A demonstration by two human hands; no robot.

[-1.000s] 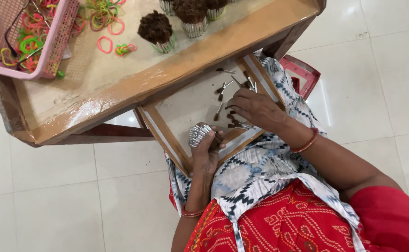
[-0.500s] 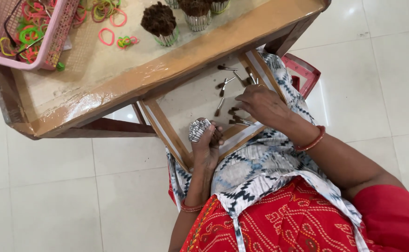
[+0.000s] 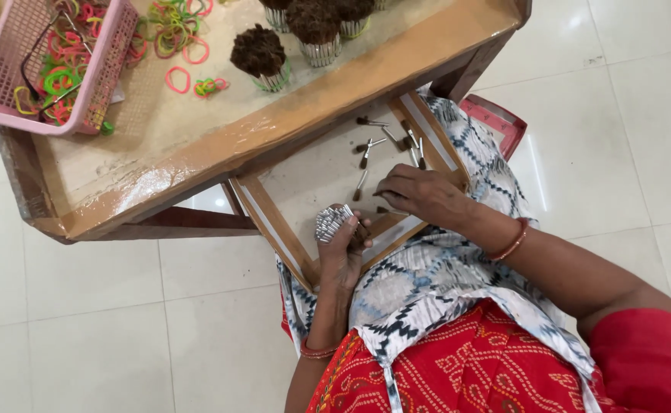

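My left hand grips a bundle of thin silver sticks, their ends fanned out above my fist, at the near edge of a wooden-framed tray on my lap. My right hand rests palm down on the tray, fingers curled over small dark-tipped sticks I can barely see beneath it. Several loose dark-tipped sticks lie scattered on the tray's pale surface beyond my right hand.
A low wooden table stands ahead. On it are bundles of brown-tipped sticks standing upright, loose coloured rubber bands and a pink basket of bands. A red object sits on the tiled floor.
The view has shifted slightly. My right hand has drawn a little nearer across the tray. My left hand still holds the silver bundle in about the same place.
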